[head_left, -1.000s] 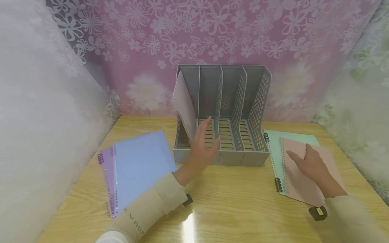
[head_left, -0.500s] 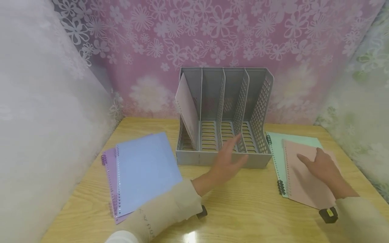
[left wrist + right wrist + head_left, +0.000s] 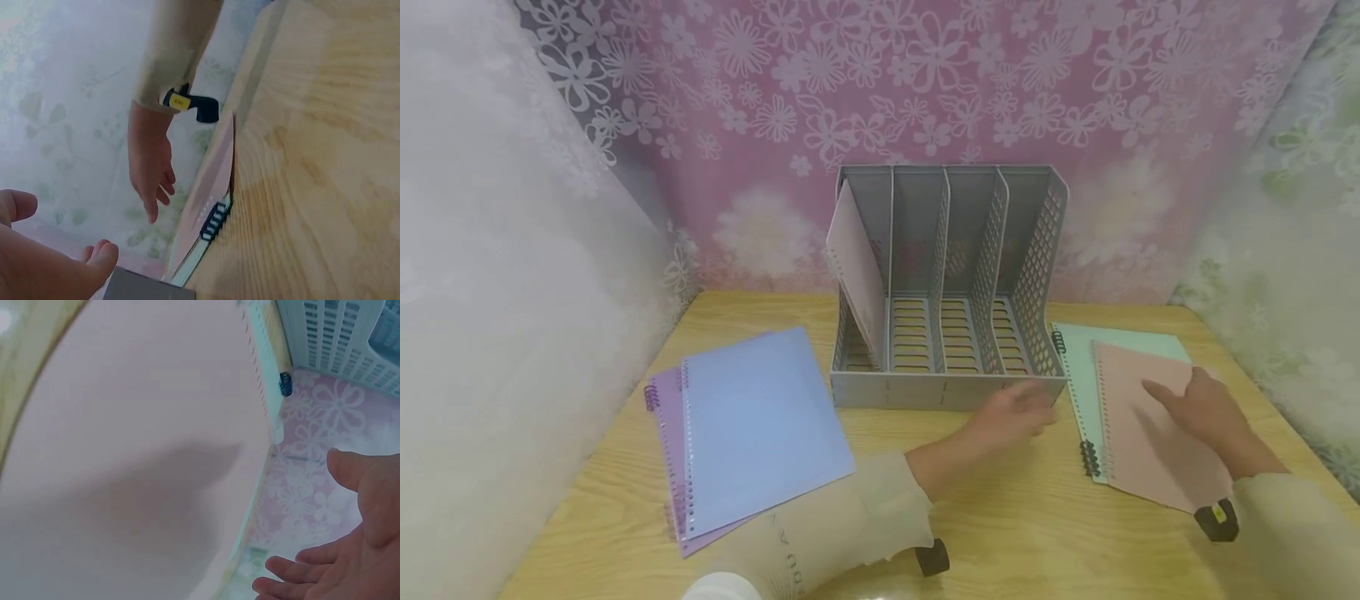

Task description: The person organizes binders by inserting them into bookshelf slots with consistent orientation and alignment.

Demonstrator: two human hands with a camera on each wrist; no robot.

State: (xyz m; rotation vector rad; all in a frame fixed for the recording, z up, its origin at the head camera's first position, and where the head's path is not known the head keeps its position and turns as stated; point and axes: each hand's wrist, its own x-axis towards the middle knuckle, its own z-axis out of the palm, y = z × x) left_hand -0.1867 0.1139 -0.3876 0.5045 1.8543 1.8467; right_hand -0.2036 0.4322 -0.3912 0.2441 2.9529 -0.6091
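My left hand, slightly blurred, is in front of the grey file rack near its right front corner, fingers loosely extended and holding nothing. Above the right part of a pink spiral notebook hovers my right hand; in the right wrist view its fingers are spread and nothing is in them. The notebook lies over a mint green notebook with black coils. Another pale pink notebook leans in the rack's leftmost compartment.
Left of the rack, a blue notebook lies over a purple notebook. All of these are on a wooden table. A pink floral cloth hangs behind the rack, with pale cloths at both sides.
My left hand has moved right and nearer, from before the rack's left compartments to its right front. My right hand has shifted slightly right above the pink notebook. The notebooks stay put.
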